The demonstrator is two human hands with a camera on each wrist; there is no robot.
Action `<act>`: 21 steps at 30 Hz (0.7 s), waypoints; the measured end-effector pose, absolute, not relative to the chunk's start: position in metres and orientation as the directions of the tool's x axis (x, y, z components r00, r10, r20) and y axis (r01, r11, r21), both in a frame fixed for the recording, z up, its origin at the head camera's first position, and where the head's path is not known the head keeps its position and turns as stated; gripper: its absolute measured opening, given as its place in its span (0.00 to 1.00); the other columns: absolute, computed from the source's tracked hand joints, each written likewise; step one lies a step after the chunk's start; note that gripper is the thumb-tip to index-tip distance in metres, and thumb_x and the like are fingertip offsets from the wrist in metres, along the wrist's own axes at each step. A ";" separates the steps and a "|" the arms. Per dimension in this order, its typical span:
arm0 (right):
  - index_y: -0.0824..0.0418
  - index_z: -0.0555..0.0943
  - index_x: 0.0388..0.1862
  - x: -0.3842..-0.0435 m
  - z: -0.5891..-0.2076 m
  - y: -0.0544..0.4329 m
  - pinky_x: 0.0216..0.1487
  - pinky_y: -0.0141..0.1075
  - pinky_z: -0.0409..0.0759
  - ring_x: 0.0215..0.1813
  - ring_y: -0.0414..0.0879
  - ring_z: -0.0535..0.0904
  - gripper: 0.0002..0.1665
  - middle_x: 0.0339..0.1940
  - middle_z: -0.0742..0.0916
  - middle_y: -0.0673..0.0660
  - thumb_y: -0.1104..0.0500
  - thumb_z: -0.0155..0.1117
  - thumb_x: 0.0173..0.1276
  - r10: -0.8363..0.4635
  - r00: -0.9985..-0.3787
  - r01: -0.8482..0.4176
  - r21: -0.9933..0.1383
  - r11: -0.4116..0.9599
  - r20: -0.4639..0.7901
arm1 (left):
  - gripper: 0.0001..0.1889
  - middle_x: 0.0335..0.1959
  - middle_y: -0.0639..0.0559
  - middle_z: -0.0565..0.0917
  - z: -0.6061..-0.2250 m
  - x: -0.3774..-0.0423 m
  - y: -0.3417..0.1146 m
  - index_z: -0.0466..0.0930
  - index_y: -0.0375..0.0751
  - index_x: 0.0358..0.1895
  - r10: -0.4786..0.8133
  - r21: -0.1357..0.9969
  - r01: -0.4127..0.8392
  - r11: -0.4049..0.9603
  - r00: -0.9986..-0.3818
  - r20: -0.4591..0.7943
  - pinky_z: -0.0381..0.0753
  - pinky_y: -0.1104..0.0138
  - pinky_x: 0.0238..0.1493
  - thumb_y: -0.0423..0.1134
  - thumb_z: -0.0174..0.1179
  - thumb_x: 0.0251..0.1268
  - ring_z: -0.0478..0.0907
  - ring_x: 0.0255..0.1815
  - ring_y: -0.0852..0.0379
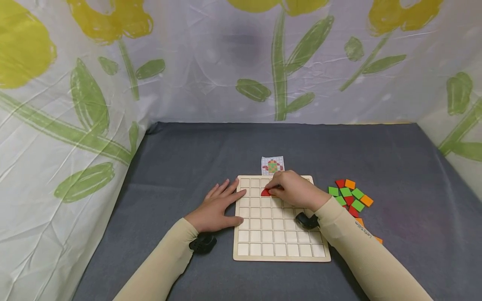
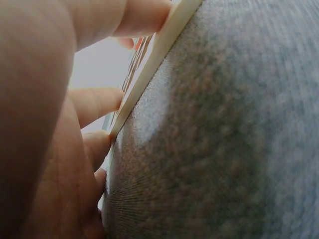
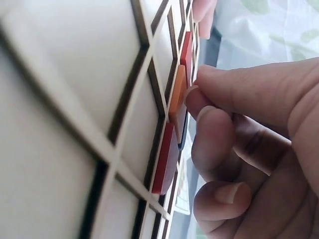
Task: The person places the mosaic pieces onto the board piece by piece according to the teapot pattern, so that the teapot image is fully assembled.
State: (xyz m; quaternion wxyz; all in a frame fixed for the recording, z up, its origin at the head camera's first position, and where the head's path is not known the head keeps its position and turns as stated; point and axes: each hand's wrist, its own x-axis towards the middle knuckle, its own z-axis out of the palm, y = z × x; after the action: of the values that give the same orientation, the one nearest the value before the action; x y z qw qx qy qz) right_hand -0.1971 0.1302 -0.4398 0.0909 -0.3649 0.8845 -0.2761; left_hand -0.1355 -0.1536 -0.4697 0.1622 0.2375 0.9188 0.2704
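Observation:
A wooden grid board (image 1: 282, 254) lies in front of me. My left hand (image 1: 216, 211) is spread beside its left edge, fingertips and thumb touching the frame; the left wrist view shows fingers against the wooden rim (image 2: 144, 74). Over the upper part of the board, my right hand (image 1: 295, 190) has its thumb and index fingertip brought together at a red quarter-round tile (image 1: 265, 192). In the right wrist view, an orange tile (image 3: 177, 94) sits between that far red tile (image 3: 186, 52) and a nearer red tile (image 3: 165, 162). From the head, my right hand hides the latter two.
Loose red, green and orange tiles (image 1: 345, 192) lie right of the board, some partly under my right sleeve. A small pattern card (image 1: 273, 166) stands at the board's top edge. Dark cloth (image 1: 196, 150) covers the table, with a flower-painted curtain (image 1: 211, 75) behind.

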 end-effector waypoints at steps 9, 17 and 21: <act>0.60 0.93 0.45 -0.197 -0.438 0.142 0.49 0.40 0.87 0.46 0.44 0.87 0.08 0.43 0.92 0.52 0.66 0.70 0.72 -0.668 -0.744 -0.566 -0.545 0.618 0.017 | 0.42 0.88 0.51 0.46 -0.471 -0.134 -0.153 0.62 0.51 0.84 0.512 0.573 0.337 0.747 -0.841 -0.173 0.34 0.44 0.85 0.55 0.66 0.68 0.36 0.89 0.45; 0.57 0.93 0.44 -0.204 -0.438 0.166 0.47 0.42 0.86 0.45 0.44 0.85 0.07 0.44 0.91 0.51 0.62 0.71 0.72 -0.602 -0.798 -0.483 -0.561 0.672 -0.035 | 0.42 0.88 0.51 0.46 -0.471 -0.134 -0.153 0.61 0.51 0.84 0.515 0.575 0.343 0.743 -0.841 -0.164 0.34 0.44 0.85 0.54 0.66 0.68 0.37 0.89 0.44; 0.58 0.92 0.43 -0.208 -0.432 0.178 0.44 0.41 0.84 0.42 0.45 0.83 0.06 0.42 0.90 0.50 0.62 0.71 0.72 -0.570 -0.819 -0.446 -0.551 0.705 -0.068 | 0.43 0.88 0.51 0.46 -0.471 -0.135 -0.153 0.61 0.51 0.84 0.517 0.569 0.346 0.746 -0.839 -0.167 0.34 0.43 0.85 0.55 0.66 0.68 0.37 0.89 0.45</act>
State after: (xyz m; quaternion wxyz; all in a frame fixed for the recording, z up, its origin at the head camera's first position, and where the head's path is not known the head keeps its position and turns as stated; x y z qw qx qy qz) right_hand -0.2078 0.1779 -0.4316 0.1175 -0.2774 0.9158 -0.2655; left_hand -0.1348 -0.1528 -0.4706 0.1592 0.2345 0.9207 0.2683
